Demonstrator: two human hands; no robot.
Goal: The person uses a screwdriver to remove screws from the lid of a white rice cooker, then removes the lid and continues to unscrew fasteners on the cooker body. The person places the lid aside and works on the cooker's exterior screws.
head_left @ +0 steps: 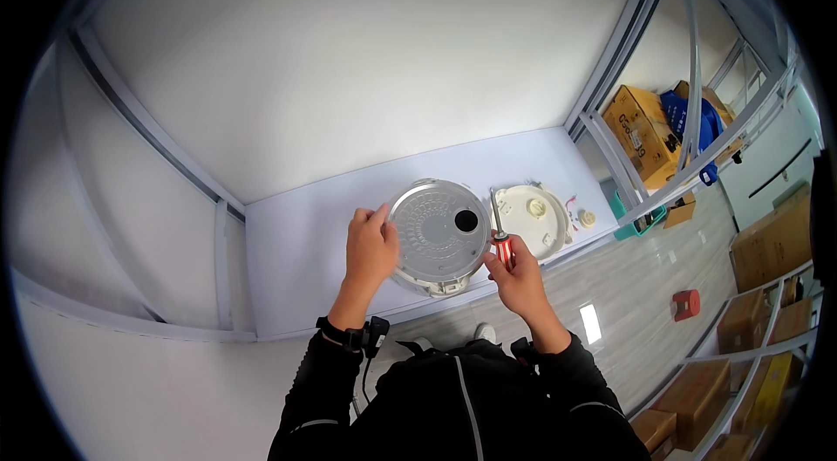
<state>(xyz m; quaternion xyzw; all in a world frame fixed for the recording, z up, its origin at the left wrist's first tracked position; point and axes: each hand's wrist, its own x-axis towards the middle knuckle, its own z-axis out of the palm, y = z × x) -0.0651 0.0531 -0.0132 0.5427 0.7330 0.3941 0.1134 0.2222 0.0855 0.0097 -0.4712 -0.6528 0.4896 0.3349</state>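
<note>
A round lid (pixel 433 239), like that of a rice cooker, stands in front of me. It has a grey dimpled metal plate, a black round spot and a pale plastic rim with a latch at the bottom. At its left edge my left hand (pixel 372 245) is closed on the rim. My right hand (pixel 520 280) grips a screwdriver (pixel 503 250) by its red and white handle, shaft pointing up and away from me. Its fingertips are close by the lid's right edge; I cannot tell whether they touch it. Right of the screwdriver lies a cream round plastic cover (pixel 526 228).
Small loose parts (pixel 572 204) and a cream ring-shaped piece (pixel 587 218) lie at the right end of the white table (pixel 301 230). Metal frame posts (pixel 623 34) bound the table. Beyond are a cardboard box (pixel 641 134), a green bin (pixel 629 225), a red stool (pixel 686 305) and loaded shelves.
</note>
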